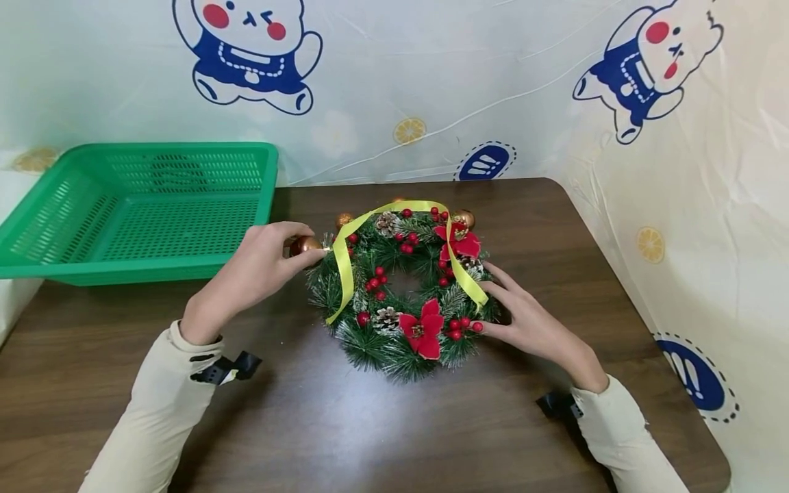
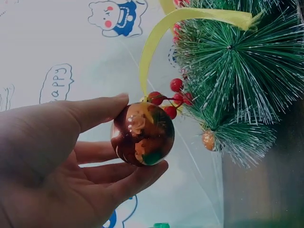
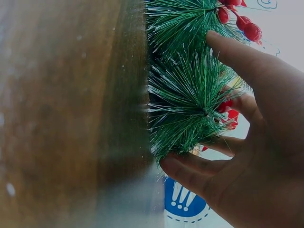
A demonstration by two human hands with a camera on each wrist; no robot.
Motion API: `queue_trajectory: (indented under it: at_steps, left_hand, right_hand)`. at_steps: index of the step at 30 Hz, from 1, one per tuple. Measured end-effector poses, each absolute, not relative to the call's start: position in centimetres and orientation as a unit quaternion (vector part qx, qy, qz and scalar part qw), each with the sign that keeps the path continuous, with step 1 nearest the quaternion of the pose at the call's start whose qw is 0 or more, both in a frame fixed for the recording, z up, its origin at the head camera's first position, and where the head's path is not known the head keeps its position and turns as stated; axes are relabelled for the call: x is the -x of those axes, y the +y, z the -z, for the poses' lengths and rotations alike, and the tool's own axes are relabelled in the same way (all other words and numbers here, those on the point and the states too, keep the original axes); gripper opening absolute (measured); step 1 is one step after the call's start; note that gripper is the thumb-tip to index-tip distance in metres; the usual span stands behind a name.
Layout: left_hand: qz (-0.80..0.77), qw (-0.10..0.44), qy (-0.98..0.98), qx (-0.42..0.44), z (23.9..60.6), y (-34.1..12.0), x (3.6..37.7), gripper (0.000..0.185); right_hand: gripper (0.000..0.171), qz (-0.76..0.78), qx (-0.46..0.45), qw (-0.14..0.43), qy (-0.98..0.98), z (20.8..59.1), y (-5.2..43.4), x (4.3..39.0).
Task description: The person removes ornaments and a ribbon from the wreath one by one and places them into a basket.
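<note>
A green Christmas wreath [image 1: 403,294] lies on the brown table, trimmed with red berries, pine cones and red flowers. A yellow ribbon [image 1: 345,274] drapes over it. At the wreath's left side my left hand [image 1: 259,263] holds a shiny copper bauble [image 2: 142,134] between thumb and fingers; in the left wrist view, the ribbon runs up to the bauble's top. My right hand [image 1: 524,315] rests against the wreath's right edge with fingers spread, the thumb near a berry cluster. In the right wrist view, its fingers touch the green needles [image 3: 190,95].
A green plastic basket [image 1: 185,205] stands at the back left of the table [image 1: 296,424]. Other golden baubles, one being the bauble [image 1: 464,219] at the back right, sit by the wreath's far rim. A printed cloth [image 1: 394,82] hangs behind.
</note>
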State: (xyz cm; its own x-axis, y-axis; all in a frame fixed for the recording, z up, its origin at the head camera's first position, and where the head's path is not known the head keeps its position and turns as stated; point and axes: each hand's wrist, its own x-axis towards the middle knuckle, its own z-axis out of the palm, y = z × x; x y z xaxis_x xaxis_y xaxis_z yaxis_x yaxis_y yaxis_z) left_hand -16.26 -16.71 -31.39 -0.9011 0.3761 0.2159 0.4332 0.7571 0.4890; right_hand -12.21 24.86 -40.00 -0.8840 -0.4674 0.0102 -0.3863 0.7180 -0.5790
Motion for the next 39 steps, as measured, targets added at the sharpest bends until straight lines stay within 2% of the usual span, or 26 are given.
queue_trajectory:
  at_steps: [4,11,21,24,31,39]
  left_hand:
    - [0.277,0.053,-0.941,0.187,31.46,-16.92,16.37,0.026]
    - [0.284,0.051,-0.943,0.166,31.75,-17.16,16.53,0.028]
    - [0.338,0.003,-0.903,0.265,31.94,-17.25,16.67,0.036]
    - [0.349,0.017,-0.901,0.257,31.67,-17.26,16.58,0.035]
    - [0.343,0.074,-0.919,0.179,31.07,-17.49,16.38,0.031]
    - [0.299,0.095,-0.94,0.136,31.6,-17.55,16.68,0.035]
  right_hand:
    - [0.068,0.295,0.231,0.069,0.925,40.06,24.85,12.24]
    - [0.069,0.292,0.233,0.07,0.925,40.05,24.86,12.32]
    - [0.069,0.291,0.237,0.068,0.924,39.97,24.87,12.28]
    - [0.069,0.291,0.239,0.067,0.924,39.95,24.87,12.27]
    - [0.068,0.295,0.239,0.069,0.922,39.9,24.87,12.32]
    - [0.069,0.298,0.24,0.071,0.921,39.87,24.94,12.25]
